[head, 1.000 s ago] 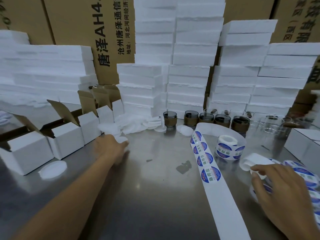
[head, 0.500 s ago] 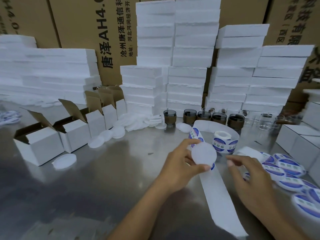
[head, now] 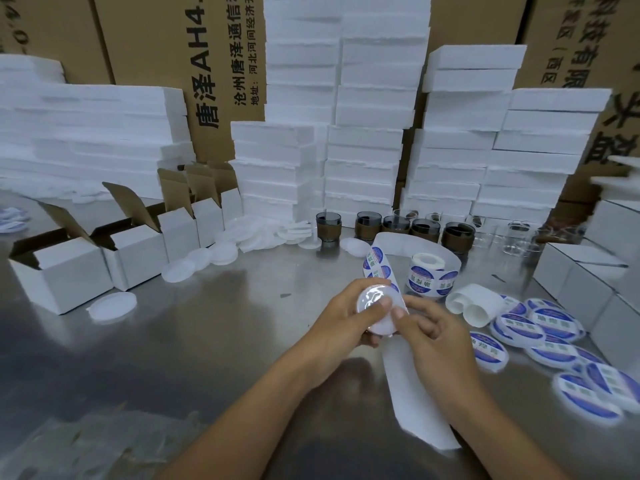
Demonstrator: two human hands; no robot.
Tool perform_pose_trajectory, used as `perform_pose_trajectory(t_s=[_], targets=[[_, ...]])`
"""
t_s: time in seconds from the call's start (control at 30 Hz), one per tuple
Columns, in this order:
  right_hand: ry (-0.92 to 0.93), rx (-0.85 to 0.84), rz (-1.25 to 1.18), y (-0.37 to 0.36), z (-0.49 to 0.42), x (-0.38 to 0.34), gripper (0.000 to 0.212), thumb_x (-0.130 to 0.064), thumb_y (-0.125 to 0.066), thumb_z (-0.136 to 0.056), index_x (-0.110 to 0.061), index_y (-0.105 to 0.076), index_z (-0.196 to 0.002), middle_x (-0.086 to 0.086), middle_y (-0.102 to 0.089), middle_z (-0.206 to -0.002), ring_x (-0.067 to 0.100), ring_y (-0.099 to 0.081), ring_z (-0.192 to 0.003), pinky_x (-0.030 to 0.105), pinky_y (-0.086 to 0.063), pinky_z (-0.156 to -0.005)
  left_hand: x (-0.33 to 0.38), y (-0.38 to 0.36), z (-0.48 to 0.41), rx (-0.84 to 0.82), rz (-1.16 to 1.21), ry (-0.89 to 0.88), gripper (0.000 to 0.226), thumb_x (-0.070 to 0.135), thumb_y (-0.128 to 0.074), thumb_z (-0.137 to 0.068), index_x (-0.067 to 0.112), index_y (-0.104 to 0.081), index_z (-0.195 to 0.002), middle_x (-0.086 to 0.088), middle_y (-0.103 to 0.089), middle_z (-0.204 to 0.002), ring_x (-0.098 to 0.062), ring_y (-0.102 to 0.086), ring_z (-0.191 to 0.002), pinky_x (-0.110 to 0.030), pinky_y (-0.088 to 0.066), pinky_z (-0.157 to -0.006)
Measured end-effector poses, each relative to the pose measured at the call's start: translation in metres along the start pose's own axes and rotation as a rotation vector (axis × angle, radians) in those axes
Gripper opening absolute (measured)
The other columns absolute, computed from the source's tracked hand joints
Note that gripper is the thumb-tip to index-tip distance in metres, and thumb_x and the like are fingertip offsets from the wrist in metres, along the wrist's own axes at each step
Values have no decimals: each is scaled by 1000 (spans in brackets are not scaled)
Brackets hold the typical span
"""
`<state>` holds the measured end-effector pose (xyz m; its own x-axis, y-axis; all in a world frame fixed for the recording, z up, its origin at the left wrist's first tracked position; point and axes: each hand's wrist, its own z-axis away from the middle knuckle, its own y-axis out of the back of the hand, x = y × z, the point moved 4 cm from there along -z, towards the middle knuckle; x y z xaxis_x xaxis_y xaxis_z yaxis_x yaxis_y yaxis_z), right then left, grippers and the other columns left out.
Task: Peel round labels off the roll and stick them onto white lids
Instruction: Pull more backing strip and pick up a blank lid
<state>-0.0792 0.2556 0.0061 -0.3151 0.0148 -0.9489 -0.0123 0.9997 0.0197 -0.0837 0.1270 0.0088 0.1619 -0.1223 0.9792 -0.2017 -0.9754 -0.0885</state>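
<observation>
My left hand (head: 341, 323) grips a round white lid (head: 375, 315) above the metal table, thumb on its top. My right hand (head: 429, 332) touches the lid's right edge, its thumb on the rim. Just behind the lid stands the label roll (head: 431, 275), with blue round labels on it. Its white backing strip (head: 415, 393) runs toward me under my right wrist, and several blue labels (head: 374, 263) sit on its far end. Lids with blue labels (head: 540, 323) lie in a heap at the right. Plain white lids (head: 194, 266) lie to the left.
Open white cartons (head: 62, 271) stand in a row at the left. Dark cups (head: 457, 235) and clear glasses (head: 519, 239) line the back. Foam blocks (head: 363, 133) are stacked before brown boxes. Closed white boxes (head: 585, 282) sit at the right edge. A curled strip of backing (head: 476, 304) lies beside the roll.
My left hand fetched a plain lid from the left pile and carried it to the middle. My right hand came over from the labelled lids to meet it.
</observation>
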Motion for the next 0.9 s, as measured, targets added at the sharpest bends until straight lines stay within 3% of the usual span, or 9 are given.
perform_pose_trajectory(t_s=[0.13,0.27,0.37,0.47,0.57,0.73,0.9], targets=[[42,27,50,-7,2,-3,7,-21,-62,-87,-25,-64,-92,-3,-73,-70,6,-69,-71,15,-51,-64,-2,-1,-2,24,83,11,15,22,-49,-98,20,-64,-99,1,-64,-78,-8,-51,-55,-21,-41,-52],[138,198,330,13,-6,-1,8,-26,-56,-90,-27,-64,-91,-12,-66,-76,3,-62,-77,6,-41,-63,-4,8,-6,135,220,78,20,23,-45,-99,17,-64,-97,0,-61,-77,-12,-44,-52,-22,-39,-50],[121,243,621,24,-13,5,24,-30,-56,-89,-23,-60,-111,-8,-62,-89,12,-53,-92,24,-39,-75,-6,12,-8,155,258,94,22,26,-43,-99,15,-62,-100,8,-67,-75,-6,-60,-63,-22,-46,-57],[21,132,722,21,-19,12,45,-36,-62,-85,-22,-50,-126,-7,-66,-94,15,-53,-103,35,-42,-87,-7,14,-9,162,362,100,22,19,-45,-98,9,-65,-95,-3,-73,-86,-17,-68,-81,-28,-53,-74],[-97,-18,595,17,-22,16,53,-29,-71,-80,-23,-49,-128,-7,-70,-86,14,-63,-93,40,-49,-86,-6,15,-9,159,421,94,21,12,-45,-98,9,-67,-96,-7,-75,-94,-19,-71,-86,-26,-58,-70],[-105,14,278,23,-23,12,42,-17,-70,-82,-26,-55,-120,-5,-71,-83,9,-65,-79,23,-48,-63,-8,20,-8,280,387,122,14,13,-53,-94,11,-66,-99,-5,-73,-81,-17,-71,-72,-28,-58,-62],[-33,44,42,17,-21,5,42,-9,-66,-83,-29,-55,-118,-5,-74,-85,16,-67,-82,29,-51,-74,-12,19,-8,298,305,166,12,18,-58,-92,11,-66,-97,-9,-69,-89,-16,-67,-72,-27,-57,-66]])
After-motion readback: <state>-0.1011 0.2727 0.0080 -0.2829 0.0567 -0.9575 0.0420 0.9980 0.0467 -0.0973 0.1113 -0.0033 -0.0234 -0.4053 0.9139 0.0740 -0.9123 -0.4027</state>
